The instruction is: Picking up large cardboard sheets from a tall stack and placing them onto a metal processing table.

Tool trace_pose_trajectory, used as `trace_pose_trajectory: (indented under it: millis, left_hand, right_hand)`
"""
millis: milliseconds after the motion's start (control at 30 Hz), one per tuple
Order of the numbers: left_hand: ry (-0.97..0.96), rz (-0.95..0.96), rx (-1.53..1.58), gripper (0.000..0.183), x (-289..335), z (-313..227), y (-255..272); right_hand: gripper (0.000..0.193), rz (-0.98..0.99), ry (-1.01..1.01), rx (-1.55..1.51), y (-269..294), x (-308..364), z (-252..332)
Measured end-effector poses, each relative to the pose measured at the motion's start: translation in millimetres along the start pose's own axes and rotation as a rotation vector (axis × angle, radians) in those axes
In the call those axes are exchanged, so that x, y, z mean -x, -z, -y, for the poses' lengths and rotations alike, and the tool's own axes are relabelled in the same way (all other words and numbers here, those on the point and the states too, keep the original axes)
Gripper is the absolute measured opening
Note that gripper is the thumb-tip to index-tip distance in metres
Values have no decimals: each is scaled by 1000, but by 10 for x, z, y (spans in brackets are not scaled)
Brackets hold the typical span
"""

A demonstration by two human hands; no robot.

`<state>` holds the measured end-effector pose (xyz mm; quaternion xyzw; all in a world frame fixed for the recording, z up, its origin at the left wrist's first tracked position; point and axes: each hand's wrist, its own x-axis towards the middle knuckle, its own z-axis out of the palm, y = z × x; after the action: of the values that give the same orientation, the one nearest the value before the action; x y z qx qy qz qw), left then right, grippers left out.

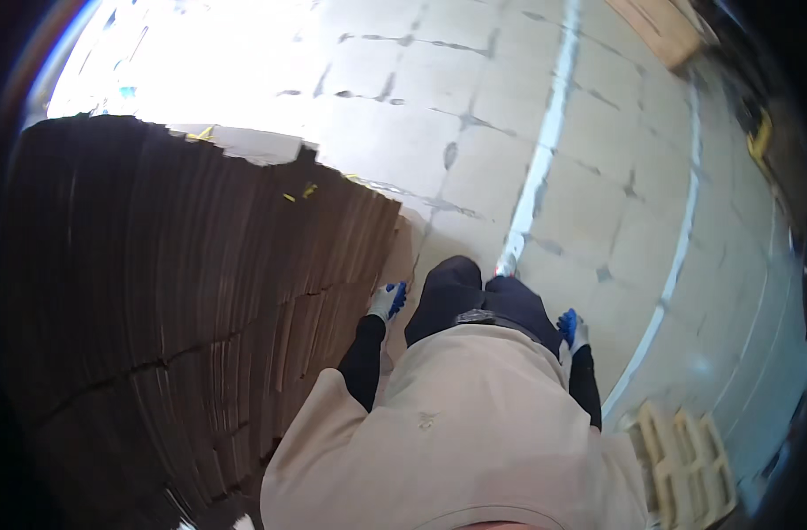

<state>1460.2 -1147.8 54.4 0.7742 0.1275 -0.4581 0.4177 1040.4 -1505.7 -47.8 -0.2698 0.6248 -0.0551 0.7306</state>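
My left hand (388,301), in a grey glove with blue fingers, hangs at my left side with its fingers loosely bent and nothing visible in it. Just beyond it stands a tall pile of brown flat cardboard (245,230), its uneven edges showing; I cannot see the hand touching it. On my other side, my right hand (574,329), gloved the same way, hangs beside my thigh with its fingers loosely apart from the palm. It holds nothing that I can make out.
Pale floor tiles (589,212) carry a light painted line (549,146) ahead of me and another (677,256) to the right. Slatted yellowish pallets (682,464) sit at the lower right. A brown box-like thing (659,31) stands far right. Yellow scraps (310,190) lie on the cardboard.
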Motion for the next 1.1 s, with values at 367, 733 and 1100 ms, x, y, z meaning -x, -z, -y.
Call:
trace_pose_trajectory:
  millis: [367, 733, 1100]
  left_hand:
    - [-186, -454, 68, 32, -1205, -715, -462]
    - [-11, -215, 649, 34, -3358, -4058, 887]
    - [356, -312, 921, 35, -4232, -4866, 2002]
  right_hand:
    - [28, 126, 247, 437, -2668, -1902, 3973]
    - [25, 184, 201, 623, -5263, -2335, 4807]
    - [27, 256, -190, 511, -9001, -4282, 6245]
